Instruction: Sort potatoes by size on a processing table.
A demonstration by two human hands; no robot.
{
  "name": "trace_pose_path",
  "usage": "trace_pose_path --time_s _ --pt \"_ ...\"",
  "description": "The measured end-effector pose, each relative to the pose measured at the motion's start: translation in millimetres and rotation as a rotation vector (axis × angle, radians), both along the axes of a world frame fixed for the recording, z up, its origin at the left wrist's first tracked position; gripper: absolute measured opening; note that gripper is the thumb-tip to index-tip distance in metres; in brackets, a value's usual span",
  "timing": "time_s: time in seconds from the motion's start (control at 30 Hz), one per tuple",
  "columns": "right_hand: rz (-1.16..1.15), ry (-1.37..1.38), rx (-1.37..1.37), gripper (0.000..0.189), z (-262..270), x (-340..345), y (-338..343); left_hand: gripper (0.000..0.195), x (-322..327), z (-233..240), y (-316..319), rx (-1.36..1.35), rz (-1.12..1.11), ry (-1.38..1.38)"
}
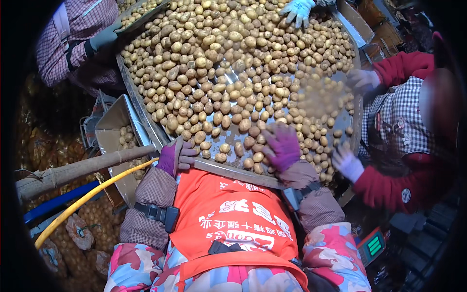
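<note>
Many potatoes (226, 106) lie spread over a metal sorting table (233, 171) with a raised rim. My left hand (177, 155), in a purple and grey glove, rests on the rim at the near left corner, its fingers over the edge beside a few potatoes. My right hand (282, 146), in a matching glove, reaches over the near rim and lies among potatoes with its fingers spread; whether it touches one under the palm is hidden. The metal surface shows between the potatoes near both hands.
Co-workers' gloved hands are at the far edge (298, 12), the right side (348, 162) and the upper left (105, 36). A cardboard box (113, 146) with potatoes, a wooden pole (84, 168) and a yellow hose (91, 193) are at my left.
</note>
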State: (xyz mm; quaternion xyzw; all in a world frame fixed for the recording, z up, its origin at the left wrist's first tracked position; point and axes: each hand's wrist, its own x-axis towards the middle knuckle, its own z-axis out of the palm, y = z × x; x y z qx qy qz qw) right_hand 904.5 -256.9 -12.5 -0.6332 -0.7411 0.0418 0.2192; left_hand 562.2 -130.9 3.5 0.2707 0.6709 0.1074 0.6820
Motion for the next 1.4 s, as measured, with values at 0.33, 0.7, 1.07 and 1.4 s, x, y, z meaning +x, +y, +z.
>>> trace_pose_path --time_s 0.33,0.7,1.07,1.4 --pt "-0.318 -0.176 -0.027 0.043 -15.4 164.3 58.3 0.050 -20.8 -21.4 5.6 -0.099 -0.024 -0.181" --pt "-0.278 -0.132 -0.161 0.061 -14.2 -2.2 124.5 0.051 -8.0 3.4 -1.5 -0.048 -0.024 -0.008" --pt "-0.015 0.027 -0.117 0.034 16.1 -14.0 36.6 0.053 -6.1 11.8 4.8 -0.084 -0.062 0.018" --pt "0.355 0.173 0.073 0.043 -11.2 -111.2 118.3 0.043 -5.7 6.2 6.0 -0.163 0.057 -0.193"
